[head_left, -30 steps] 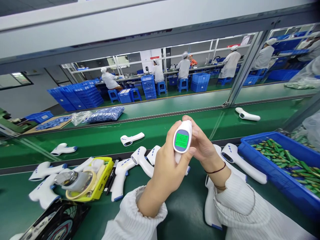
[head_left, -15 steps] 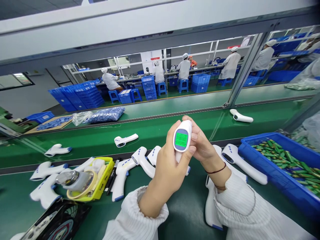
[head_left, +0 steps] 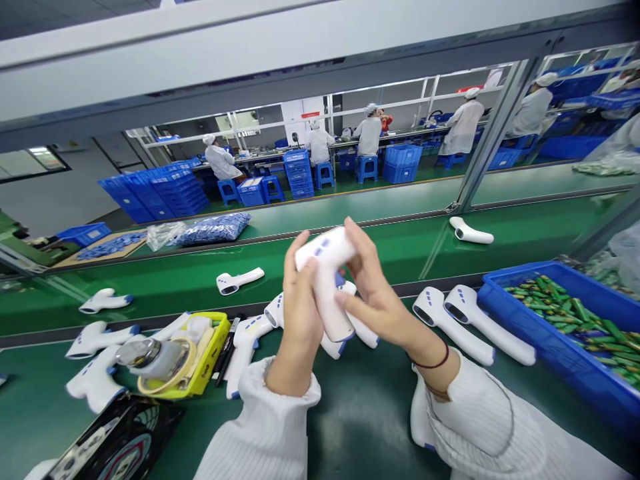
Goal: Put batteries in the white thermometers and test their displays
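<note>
A white infrared thermometer point(head_left: 327, 283) with small blue buttons is held up over the bench, its side toward me and its handle pointing down. My left hand point(head_left: 301, 300) is closed around its left side, thumb against the body. Fingers of my right hand point(head_left: 373, 287) grip it from the right, near the head and handle. The screen is turned out of sight. Behind and below my hands lie more thermometers, partly hidden. Two white thermometers point(head_left: 453, 325) rest right of my right hand, and another point(head_left: 423, 410) is half covered by my right sleeve.
A blue bin point(head_left: 555, 360) of green-wrapped cylinders stands at the right. At the left are a yellow tray point(head_left: 213, 357) with a metal-topped bottle, black pens point(head_left: 227, 350) and a black fan-like unit point(head_left: 120, 440). Thermometers lie on the green conveyor belt point(head_left: 170, 287). Co-workers sit beyond.
The thermometer has been turned from its lit green screen facing me to its side showing. Both hands have shifted slightly left. Thermometers on the belt have moved left.
</note>
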The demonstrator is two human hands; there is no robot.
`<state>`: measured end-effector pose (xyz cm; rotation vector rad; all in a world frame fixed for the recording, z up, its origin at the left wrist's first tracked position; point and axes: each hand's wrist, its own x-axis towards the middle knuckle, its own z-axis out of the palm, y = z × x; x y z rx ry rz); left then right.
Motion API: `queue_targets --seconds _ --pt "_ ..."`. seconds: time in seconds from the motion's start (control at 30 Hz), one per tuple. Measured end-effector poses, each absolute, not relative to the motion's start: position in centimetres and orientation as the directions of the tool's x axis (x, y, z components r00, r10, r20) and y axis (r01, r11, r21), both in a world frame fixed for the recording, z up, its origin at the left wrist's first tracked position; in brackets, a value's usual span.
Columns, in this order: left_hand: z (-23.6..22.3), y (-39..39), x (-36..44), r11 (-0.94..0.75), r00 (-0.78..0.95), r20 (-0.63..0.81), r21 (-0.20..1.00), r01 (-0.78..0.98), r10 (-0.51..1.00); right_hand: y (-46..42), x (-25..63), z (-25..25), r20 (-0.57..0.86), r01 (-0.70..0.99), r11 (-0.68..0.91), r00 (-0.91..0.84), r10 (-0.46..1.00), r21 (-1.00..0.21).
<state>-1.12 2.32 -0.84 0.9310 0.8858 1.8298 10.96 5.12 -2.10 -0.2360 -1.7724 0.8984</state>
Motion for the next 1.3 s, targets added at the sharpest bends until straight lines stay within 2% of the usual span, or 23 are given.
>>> queue_targets --seconds 0.07,0.13,0.23,0.33,0.4,0.43,0.47,0.53,0.6,0.67,0.73,0.83,0.87,0.9,0.93,1.0,1.07,1.13,1.17,1.3 --pt "-0.2 2.9 -2.2 -0.187 -0.298 -0.026 0.724 -0.664 0.954 4.7 10.4 -2.2 0.774 -0.257 0.789 -0.503 0.384 -0.558" --pt "0.5 3.0 -3.1 -0.045 -0.191 -0.21 0.552 -0.833 0.959 4.4 9.9 -2.3 0.775 -0.342 0.774 -0.564 0.284 -0.533" --pt "1.2 2.6 -3.7 0.026 -0.071 -0.263 0.347 -0.937 0.962 4.3 9.4 -2.5 0.78 -0.432 0.702 -0.555 0.289 -0.566" --pt "1.4 2.3 -3.7 0.031 -0.046 -0.297 0.251 -0.967 0.954 3.8 8.9 -2.8 0.821 -0.399 0.765 -0.497 0.283 -0.505" --pt "1.4 2.2 -3.7 -0.002 -0.084 -0.32 0.247 -0.969 0.944 3.1 8.4 -3.2 0.837 -0.377 0.785 -0.454 0.307 -0.492" --pt "1.4 2.2 -3.6 -0.062 -0.147 -0.315 0.267 -0.962 0.938 2.7 7.9 -3.4 0.831 -0.402 0.749 -0.426 0.357 -0.528" --pt "1.3 2.2 -3.6 -0.135 -0.225 -0.293 0.298 -0.945 0.929 2.2 7.3 -3.6 0.811 -0.462 0.67 -0.395 0.432 -0.582" --pt "1.3 1.9 -3.7 -0.316 -0.409 -0.213 0.366 -0.875 0.887 1.2 6.0 -3.9 0.703 -0.632 0.397 -0.354 0.616 -0.666" --pt "1.4 1.6 -3.8 -0.439 -0.532 -0.137 0.416 -0.796 0.835 0.5 4.6 -3.9 0.569 -0.759 0.138 -0.341 0.748 -0.636" --pt "1.4 1.4 -3.7 -0.495 -0.579 -0.085 0.429 -0.756 0.811 0.3 3.9 -3.7 0.487 -0.798 0.0 -0.368 0.792 -0.603" --pt "1.1 1.6 -3.6 -0.524 -0.591 -0.049 0.407 -0.748 0.805 1.0 4.4 -3.0 0.493 -0.779 -0.017 -0.414 0.765 -0.627" --pt "0.4 2.4 -3.1 -0.522 -0.577 -0.011 0.41 -0.748 0.817 3.1 8.5 -1.4 0.531 -0.597 0.141 -0.552 0.643 -0.79" --pt "0.1 2.7 -3.0 -0.512 -0.568 -0.005 0.426 -0.746 0.823 3.8 10.7 -1.0 0.489 -0.45 0.233 -0.622 0.611 -0.862" --pt "-0.2 3.0 -2.9 -0.503 -0.561 0.0 0.442 -0.743 0.828 4.3 13.1 -0.6 0.397 -0.228 0.34 -0.693 0.601 -0.912" --pt "-0.4 3.2 -2.9 -0.5 -0.558 0.005 0.451 -0.739 0.83 4.7 15.5 -0.5 0.257 0.061 0.439 -0.736 0.626 -0.896" --pt "-0.7 3.4 -2.9 -0.505 -0.557 0.021 0.451 -0.736 0.83 4.6 20.1 -1.3 -0.07 0.558 0.484 -0.701 0.71 -0.674" --pt "-0.8 3.4 -3.1 -0.51 -0.557 0.031 0.446 -0.736 0.83 3.9 23.4 -3.2 -0.295 0.849 0.369 -0.489 0.821 -0.379" --pt "-0.7 3.3 -3.3 -0.511 -0.56 0.025 0.443 -0.737 0.828 3.0 25.1 -5.6 -0.337 0.927 0.28 -0.354 0.872 -0.249" --pt "-0.7 3.3 -3.4 -0.511 -0.561 0.02 0.441 -0.738 0.827 2.6 25.4 -6.6 -0.331 0.936 0.264 -0.331 0.884 -0.232" --pt "-0.7 3.3 -3.4 -0.508 -0.56 0.013 0.436 -0.743 0.829 2.4 24.9 -7.0 -0.291 0.908 0.303 -0.385 0.876 -0.29"
